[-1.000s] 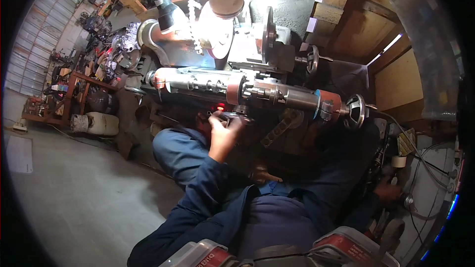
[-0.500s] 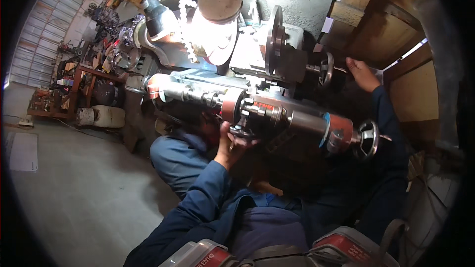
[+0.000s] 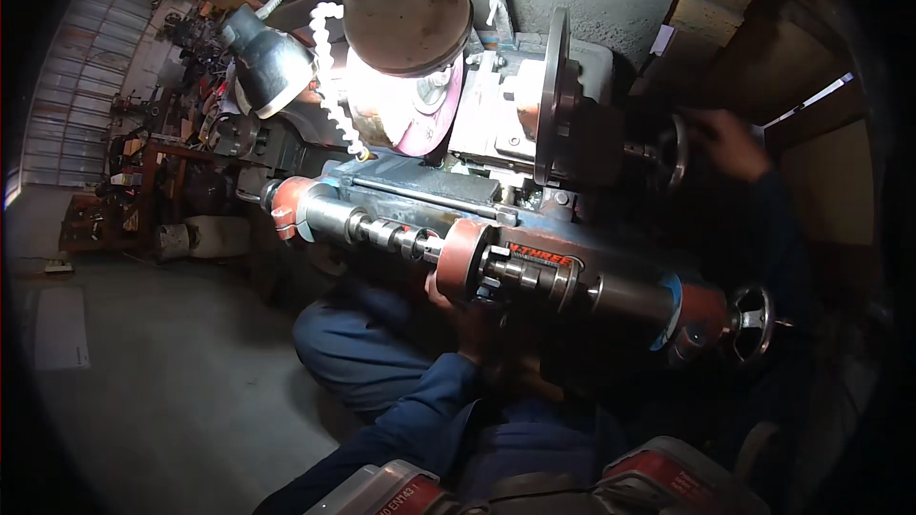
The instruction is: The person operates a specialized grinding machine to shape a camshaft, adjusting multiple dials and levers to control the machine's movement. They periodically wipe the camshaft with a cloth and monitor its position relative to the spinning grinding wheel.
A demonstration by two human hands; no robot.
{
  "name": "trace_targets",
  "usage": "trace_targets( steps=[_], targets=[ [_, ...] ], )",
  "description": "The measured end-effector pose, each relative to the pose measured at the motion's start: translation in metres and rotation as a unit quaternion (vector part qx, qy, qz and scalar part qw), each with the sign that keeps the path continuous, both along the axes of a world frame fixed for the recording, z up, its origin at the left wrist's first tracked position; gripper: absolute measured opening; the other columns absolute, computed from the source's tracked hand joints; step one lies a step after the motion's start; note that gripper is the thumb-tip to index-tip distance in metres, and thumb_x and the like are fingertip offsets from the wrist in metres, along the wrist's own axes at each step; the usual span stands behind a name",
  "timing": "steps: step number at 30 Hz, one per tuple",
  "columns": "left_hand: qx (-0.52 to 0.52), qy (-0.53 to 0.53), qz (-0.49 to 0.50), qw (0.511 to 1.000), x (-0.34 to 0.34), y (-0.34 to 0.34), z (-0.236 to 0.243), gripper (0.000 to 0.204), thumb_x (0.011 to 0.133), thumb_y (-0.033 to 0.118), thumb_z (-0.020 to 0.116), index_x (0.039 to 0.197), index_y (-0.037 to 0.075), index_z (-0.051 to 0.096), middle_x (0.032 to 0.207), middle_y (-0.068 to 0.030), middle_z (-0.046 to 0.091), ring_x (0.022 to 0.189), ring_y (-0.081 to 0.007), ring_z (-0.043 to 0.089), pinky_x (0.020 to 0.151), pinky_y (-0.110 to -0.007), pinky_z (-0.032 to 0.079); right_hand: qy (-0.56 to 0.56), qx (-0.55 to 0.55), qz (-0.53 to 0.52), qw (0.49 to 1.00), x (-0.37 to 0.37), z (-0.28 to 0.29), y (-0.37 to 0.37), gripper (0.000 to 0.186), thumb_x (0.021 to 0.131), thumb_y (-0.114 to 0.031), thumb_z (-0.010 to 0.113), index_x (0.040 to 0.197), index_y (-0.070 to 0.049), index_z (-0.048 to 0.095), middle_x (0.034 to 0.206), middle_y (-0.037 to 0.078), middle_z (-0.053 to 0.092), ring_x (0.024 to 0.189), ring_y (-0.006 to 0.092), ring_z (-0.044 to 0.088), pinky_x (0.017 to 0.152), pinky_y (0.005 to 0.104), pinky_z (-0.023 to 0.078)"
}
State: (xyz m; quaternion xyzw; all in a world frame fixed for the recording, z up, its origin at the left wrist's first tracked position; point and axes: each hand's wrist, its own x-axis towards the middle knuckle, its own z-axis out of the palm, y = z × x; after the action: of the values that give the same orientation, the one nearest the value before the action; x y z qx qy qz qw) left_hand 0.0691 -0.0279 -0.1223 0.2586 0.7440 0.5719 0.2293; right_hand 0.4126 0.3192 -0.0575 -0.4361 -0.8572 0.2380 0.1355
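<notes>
A metal shaft with several lobes (image 3: 386, 234) lies across the front of a grinding machine, running through a red ring-shaped collar (image 3: 461, 260). Below that collar my left hand (image 3: 456, 303) is closed at a small dark handwheel, its fingers partly in shadow. My right hand (image 3: 730, 143), smeared and dim, is closed at the handle side of a handwheel (image 3: 679, 154) at the right of the machine. Behind the shaft stands a pink grinding wheel (image 3: 431, 129), brightly lit. A large dark metal disc (image 3: 553, 95) stands upright to its right.
A work lamp (image 3: 272, 67) and a white segmented hose (image 3: 324, 57) hang by the grinding wheel. Another handwheel (image 3: 752, 324) sticks out at the shaft's right end. Cluttered shelving (image 3: 148, 181) stands left, above the concrete floor (image 3: 210, 372). Wooden boards (image 3: 821, 172) line the right side.
My view has shifted, so the machine looks larger and its front lower. My left hand has slipped further under the red collar into shadow. My right hand stays by its handwheel.
</notes>
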Motion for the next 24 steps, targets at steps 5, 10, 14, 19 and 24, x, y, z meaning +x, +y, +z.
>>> trace_targets(
  steps=[5, 10, 14, 19, 24],
  targets=[
    [-0.008, -0.025, -0.007, 1.0, -0.028, 0.004, 0.001, 0.091, 0.074, 0.016, 0.079, 0.139, 0.005, 0.016, 0.131, -0.0214, 0.043, 0.118, -0.0293, 0.051, 0.101, -0.045, 0.041, -0.162, -0.378, 0.079, 0.908, -0.025, 0.041, -0.045, 0.032, 0.09, -0.021, 0.062, 0.116, -0.003, 0.064, 0.114, 0.014, 0.065, 0.107, 0.026, 0.059, 0.097, 0.0379, 0.043],
    [-0.05, -0.013, -0.079, 0.996, -0.042, -0.008, 0.003, 0.087, 0.073, 0.018, 0.079, 0.137, 0.004, 0.022, 0.132, -0.0201, 0.043, 0.119, -0.0289, 0.05, 0.102, -0.044, 0.04, -0.01, -0.163, -0.017, 0.986, -0.039, 0.01, -0.012, 0.033, 0.087, -0.021, 0.066, 0.115, -0.003, 0.064, 0.119, 0.018, 0.061, 0.11, 0.0272, 0.057, 0.095, 0.0375, 0.044],
    [-0.106, -0.018, -0.27, 0.957, -0.049, -0.011, 0.005, 0.084, 0.073, 0.02, 0.08, 0.135, 0.004, 0.027, 0.132, -0.0191, 0.044, 0.12, -0.0286, 0.049, 0.102, -0.043, 0.039, -0.104, -0.254, 0.039, 0.961, -0.024, 0.079, -0.058, 0.018, 0.084, -0.014, 0.064, 0.095, 0.0, 0.068, 0.098, 0.019, 0.065, 0.085, 0.0314, 0.063, 0.078, 0.0404, 0.049],
    [-0.171, -0.013, -0.36, 0.917, -0.063, -0.014, -0.004, 0.08, 0.072, 0.022, 0.08, 0.134, 0.003, 0.032, 0.133, -0.0179, 0.044, 0.121, -0.0283, 0.049, 0.103, -0.042, 0.038, -0.085, -0.148, -0.016, 0.985, -0.032, 0.084, -0.07, 0.019, 0.087, -0.016, 0.065, 0.098, -0.001, 0.067, 0.097, 0.017, 0.062, 0.096, 0.0294, 0.06, 0.086, 0.0376, 0.046],
    [-0.191, 0.029, -0.347, 0.918, -0.067, -0.015, -0.007, 0.077, 0.072, 0.025, 0.081, 0.132, 0.003, 0.038, 0.133, -0.0166, 0.045, 0.123, -0.0279, 0.048, 0.104, -0.041, 0.037, 0.012, -0.171, -0.066, 0.983, -0.02, 0.067, -0.064, 0.017, 0.086, -0.012, 0.067, 0.101, -0.003, 0.066, 0.097, 0.013, 0.06, 0.094, 0.0257, 0.06, 0.084, 0.0348, 0.046]
  ],
)
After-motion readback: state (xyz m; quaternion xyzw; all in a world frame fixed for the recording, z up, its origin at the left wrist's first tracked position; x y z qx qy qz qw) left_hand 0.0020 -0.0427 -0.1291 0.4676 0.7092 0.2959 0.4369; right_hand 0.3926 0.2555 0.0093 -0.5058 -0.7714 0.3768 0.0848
